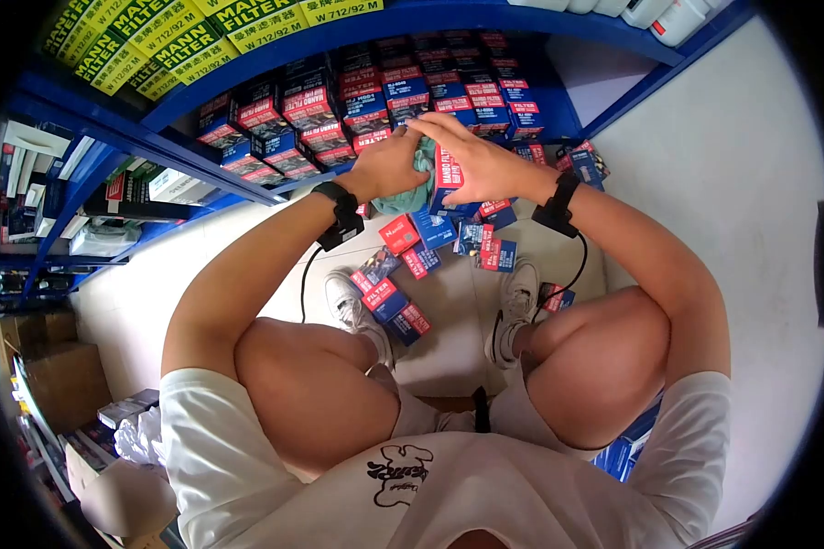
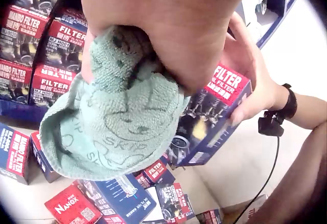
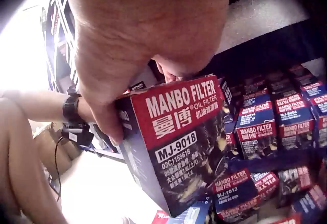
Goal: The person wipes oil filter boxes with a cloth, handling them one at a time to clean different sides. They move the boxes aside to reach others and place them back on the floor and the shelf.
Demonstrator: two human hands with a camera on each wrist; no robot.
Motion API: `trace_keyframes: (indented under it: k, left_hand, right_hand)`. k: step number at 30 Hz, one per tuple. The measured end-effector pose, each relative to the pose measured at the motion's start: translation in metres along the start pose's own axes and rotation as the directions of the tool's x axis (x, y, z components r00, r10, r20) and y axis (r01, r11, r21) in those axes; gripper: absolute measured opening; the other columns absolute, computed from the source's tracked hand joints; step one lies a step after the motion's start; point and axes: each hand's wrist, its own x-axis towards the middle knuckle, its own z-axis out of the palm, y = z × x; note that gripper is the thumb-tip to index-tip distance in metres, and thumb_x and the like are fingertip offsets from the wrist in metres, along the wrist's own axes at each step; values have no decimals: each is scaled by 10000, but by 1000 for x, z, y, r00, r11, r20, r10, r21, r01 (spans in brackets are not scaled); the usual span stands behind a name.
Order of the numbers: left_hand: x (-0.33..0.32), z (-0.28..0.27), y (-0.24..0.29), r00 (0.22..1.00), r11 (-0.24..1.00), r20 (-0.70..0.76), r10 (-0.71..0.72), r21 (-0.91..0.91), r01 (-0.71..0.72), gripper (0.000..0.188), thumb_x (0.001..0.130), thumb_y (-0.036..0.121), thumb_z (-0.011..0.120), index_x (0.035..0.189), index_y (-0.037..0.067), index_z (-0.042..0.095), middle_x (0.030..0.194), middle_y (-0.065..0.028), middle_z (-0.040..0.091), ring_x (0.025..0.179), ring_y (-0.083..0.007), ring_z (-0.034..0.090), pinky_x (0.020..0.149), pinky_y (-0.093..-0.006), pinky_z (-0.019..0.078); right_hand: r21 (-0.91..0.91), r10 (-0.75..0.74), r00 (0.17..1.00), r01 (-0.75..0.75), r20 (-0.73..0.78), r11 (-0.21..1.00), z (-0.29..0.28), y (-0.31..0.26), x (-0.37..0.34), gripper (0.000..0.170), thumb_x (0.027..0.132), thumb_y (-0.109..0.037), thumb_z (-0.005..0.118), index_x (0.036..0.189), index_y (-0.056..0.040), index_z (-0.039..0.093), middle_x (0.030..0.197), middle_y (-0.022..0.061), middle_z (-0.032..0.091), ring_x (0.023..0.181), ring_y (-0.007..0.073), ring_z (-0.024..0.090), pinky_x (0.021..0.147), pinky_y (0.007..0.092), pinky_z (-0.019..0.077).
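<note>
a red-and-blue cardboard box is held between the widely parted thumb and fingers of the right hand; beside these, a pale-green printed cloth is gripped by curled fingers of the left hand.

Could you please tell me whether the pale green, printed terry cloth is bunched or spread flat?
Bunched: the left hand grips the cloth by a gathered part; the rest bulges out.
</note>
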Motion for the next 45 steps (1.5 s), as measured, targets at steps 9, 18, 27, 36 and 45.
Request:
trace_keyframes:
  k: [9,18,27,36,45]
  left_hand:
    - [-9,-4,14,989,997,122,77,-21,-75,780,745,289,759,1379,22,391,1364,-278,507,1140,-430,601,926,-506,516]
    - [-9,3,7,976,988,154,155,-18,-154,752,746,255,772,1382,110,398,1340,-229,517,1130,-433,595,912,-504,522]
    - [-20,11,-19,965,980,190,181,47,-193,762,733,244,773,1394,118,417,1363,-217,518,1152,-413,597,947,-490,518]
    - [-20,1,-23,956,986,278,88,113,-124,730,744,280,762,1374,120,430,1288,-192,553,1115,-398,620,908,-478,535]
    - [-24,8,-33,963,980,248,107,140,-145,727,734,285,771,1363,135,439,1291,-188,547,1142,-381,617,907,-472,539]
  right_hand:
    - [-212,179,984,-174,4,962,-2,35,3,1212,598,-92,875,1574,-55,157,1484,284,374,1270,443,501,1015,432,491]
    - [-283,225,959,-171,172,944,10,51,7,1136,641,19,832,1573,-59,188,1392,240,440,1233,435,528,969,432,508]
    - [-508,-15,987,95,159,856,29,62,7,1035,615,19,829,1510,-32,310,1427,189,406,1312,392,457,1068,437,449]
    - [-562,319,926,-156,203,812,28,55,11,925,663,-195,873,1447,-38,410,1397,200,445,1314,435,438,1086,504,415]
    - [-502,377,869,-181,321,845,24,56,6,1030,727,-315,856,1563,-207,264,1599,279,182,1439,475,303,1112,510,399]
